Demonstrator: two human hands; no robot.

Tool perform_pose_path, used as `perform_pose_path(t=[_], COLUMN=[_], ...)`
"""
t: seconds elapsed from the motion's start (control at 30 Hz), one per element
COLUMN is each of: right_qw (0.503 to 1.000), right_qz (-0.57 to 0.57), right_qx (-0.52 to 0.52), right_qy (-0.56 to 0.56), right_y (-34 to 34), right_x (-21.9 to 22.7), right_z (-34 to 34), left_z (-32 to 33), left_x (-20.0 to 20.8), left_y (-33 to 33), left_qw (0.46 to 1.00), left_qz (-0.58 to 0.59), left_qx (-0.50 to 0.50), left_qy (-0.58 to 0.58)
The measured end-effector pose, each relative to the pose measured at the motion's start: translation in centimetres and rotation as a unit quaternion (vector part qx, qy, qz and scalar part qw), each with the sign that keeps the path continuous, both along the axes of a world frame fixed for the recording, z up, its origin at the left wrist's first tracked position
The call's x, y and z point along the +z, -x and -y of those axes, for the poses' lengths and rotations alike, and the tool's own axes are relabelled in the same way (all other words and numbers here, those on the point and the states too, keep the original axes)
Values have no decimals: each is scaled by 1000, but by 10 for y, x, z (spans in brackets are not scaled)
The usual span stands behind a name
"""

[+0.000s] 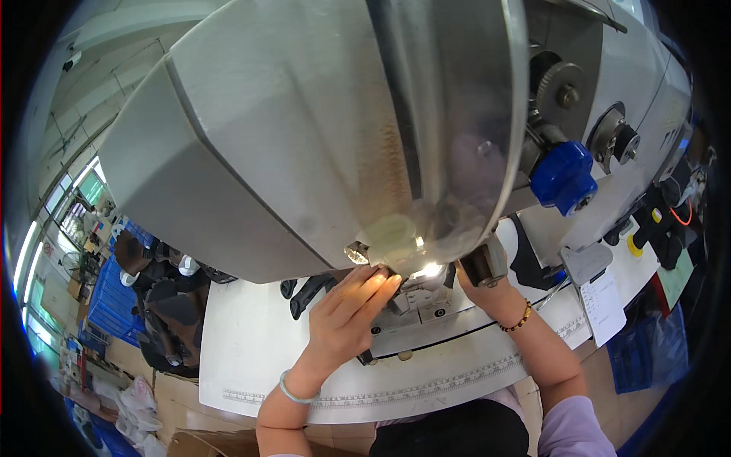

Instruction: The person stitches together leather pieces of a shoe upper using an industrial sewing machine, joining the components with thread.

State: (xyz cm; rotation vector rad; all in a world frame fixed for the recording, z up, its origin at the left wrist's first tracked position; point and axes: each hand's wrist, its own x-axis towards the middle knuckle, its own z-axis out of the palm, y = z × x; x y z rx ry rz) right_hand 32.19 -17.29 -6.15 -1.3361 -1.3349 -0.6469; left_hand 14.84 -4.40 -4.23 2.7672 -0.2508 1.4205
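Where hands [346, 308] meet: black workpiece [308, 292] alongside.

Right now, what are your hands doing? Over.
Left hand flat, fingers at the lit spot under the machine head. Right hand mostly hidden behind it, wrist showing. Black pieces lie left, on the white table.

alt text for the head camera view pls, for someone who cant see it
Seen from above, a person's left hand reaches under the large grey metal head of an industrial sewing machine, fingertips by a small lit spot at its needle area. The right hand is mostly hidden behind the machine, above a white worktable.
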Motion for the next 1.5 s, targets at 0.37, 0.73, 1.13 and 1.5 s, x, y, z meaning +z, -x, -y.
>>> perform_pose_path(t=[0.37,0.73,1.13,1.5], right_qw=[1000,999,927,715], right_qz=[-20,-11,-314,-625], right_qx=[-22,-13,109,308], right_qy=[4,46,177,59], right_y=[0,0,-3,-12], right_x=[-2,-2,17,-28], right_z=[-4,-4,-9,-30], left_z=[2,12,67,87], left_x=[-2,14,10,-1], left_y=[-4,13,0,-9], left_qw=[1000,982,972,957], left_qz=[-1,-123,-66,-49], left_qx=[25,28,224,286], left_qy=[-7,140,19,15])
